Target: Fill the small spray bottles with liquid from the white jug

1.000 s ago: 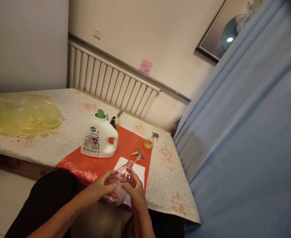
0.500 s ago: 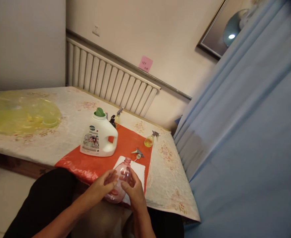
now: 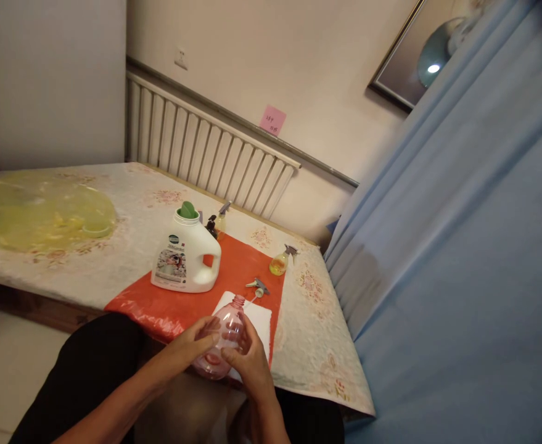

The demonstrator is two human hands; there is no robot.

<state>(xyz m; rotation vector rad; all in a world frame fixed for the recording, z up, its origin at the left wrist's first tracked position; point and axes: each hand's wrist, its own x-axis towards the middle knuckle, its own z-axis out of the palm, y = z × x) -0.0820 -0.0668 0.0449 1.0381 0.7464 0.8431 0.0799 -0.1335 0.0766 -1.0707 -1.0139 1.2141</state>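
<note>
Both hands hold a clear pink plastic bottle [image 3: 225,333] with no cap, its neck pointing up and away, just over the near edge of the table. My left hand [image 3: 188,348] wraps its left side and my right hand [image 3: 247,364] its right side. Behind the bottle a white folded cloth [image 3: 259,317] lies on an orange plastic sheet [image 3: 234,271]. A loose spray trigger head [image 3: 256,287] lies beyond the cloth.
A white detergent jug [image 3: 185,256] with a green cap stands on the orange sheet. A small spray bottle of yellow liquid [image 3: 280,263] and two more small bottles [image 3: 217,223] stand farther back. Yellow plastic [image 3: 39,213] lies at the left. A blue curtain [image 3: 460,246] hangs at the right.
The pink bottle has tipped slightly more upright in my hands, and my fingers have shifted around it. The view has moved a little.
</note>
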